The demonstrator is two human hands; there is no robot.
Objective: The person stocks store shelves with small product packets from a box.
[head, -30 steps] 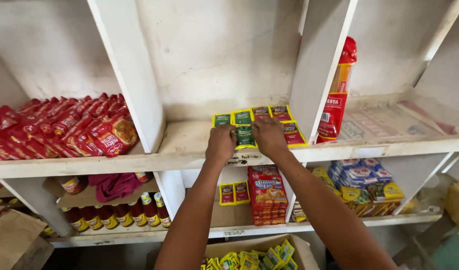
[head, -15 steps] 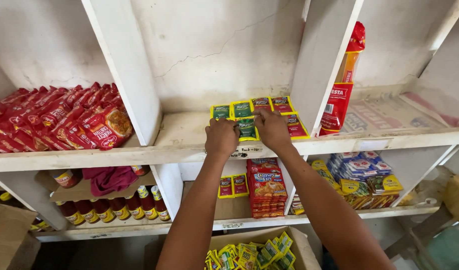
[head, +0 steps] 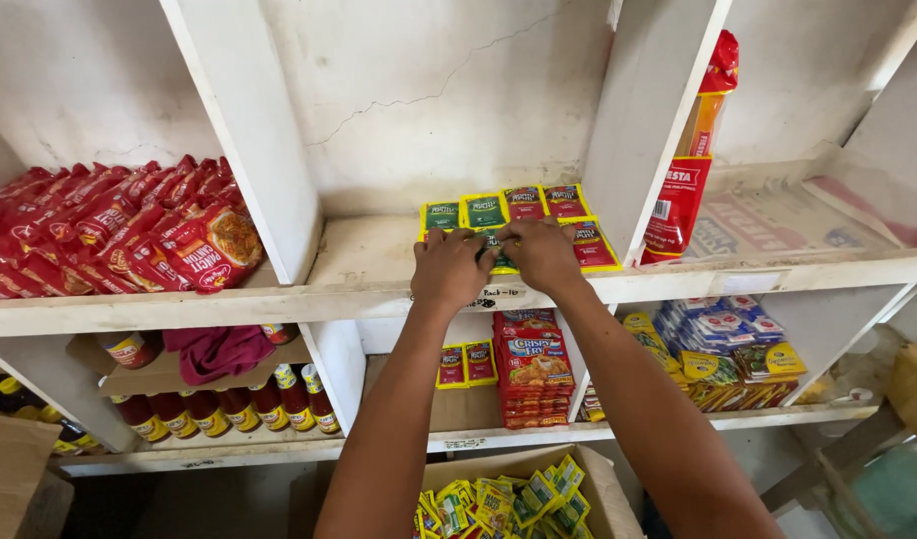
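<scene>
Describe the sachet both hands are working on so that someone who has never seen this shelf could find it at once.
Start at the white shelf, in the middle bay between two slanted dividers, where a row of small sachets lies flat. The green sachet sits at the front edge, pinched between the left hand and the right hand. Its neighbours lie further back, untouched, several of them red.
</scene>
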